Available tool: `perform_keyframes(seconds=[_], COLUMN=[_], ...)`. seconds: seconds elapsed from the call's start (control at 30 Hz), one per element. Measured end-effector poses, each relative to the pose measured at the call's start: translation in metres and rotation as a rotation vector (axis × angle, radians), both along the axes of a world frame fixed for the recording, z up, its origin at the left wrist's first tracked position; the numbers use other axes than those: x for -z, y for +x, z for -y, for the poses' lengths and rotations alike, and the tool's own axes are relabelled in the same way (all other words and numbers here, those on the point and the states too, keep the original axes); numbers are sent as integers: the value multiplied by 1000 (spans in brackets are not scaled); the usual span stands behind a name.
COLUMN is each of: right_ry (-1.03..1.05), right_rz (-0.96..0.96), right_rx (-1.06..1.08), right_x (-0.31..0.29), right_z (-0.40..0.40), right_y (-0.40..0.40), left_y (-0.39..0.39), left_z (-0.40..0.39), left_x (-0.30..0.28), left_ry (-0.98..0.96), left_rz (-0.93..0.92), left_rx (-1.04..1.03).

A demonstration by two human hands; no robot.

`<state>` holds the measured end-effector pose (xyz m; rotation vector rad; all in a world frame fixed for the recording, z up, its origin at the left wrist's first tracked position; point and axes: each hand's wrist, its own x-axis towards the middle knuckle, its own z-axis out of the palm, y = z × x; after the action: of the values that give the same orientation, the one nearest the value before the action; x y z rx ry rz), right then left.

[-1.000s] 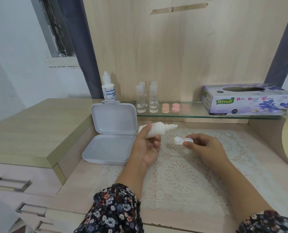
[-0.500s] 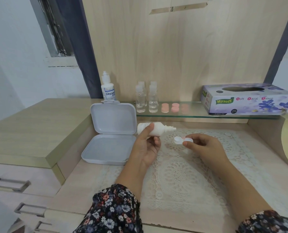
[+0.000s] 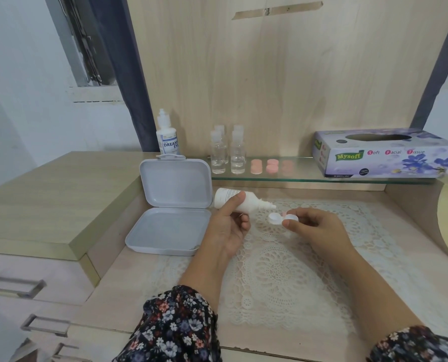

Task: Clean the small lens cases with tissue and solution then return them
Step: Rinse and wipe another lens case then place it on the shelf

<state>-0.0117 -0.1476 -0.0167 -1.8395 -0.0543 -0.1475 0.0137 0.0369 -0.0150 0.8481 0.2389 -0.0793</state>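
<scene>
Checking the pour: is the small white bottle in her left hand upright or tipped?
Tipped. The small white bottle lies nearly sideways in the left hand, nozzle aimed at the lens case pinched by the right hand.

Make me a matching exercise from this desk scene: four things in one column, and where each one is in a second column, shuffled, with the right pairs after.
Things:
1. small white bottle
2. white lens case
3. tissue box
4. grey hinged box

Places:
A. on the glass shelf, at its right end
B. pinched in the right hand
C. open on the desk, left of the lace mat
D. held on its side in the left hand, nozzle towards the case

Pairs: 1-D, 2-B, 3-A, 4-C
</scene>
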Motion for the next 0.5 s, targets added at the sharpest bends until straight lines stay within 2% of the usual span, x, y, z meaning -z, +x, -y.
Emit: perform_keyframes(seconds=[0.5], right_ry=[11], right_rz=[-16], right_rx=[-3], right_x=[0], right_z=[0], right_y=[-1], left_y=[3], left_z=[-1], left_x=[4], left_ry=[81], left_rz=[122], left_rx=[-43])
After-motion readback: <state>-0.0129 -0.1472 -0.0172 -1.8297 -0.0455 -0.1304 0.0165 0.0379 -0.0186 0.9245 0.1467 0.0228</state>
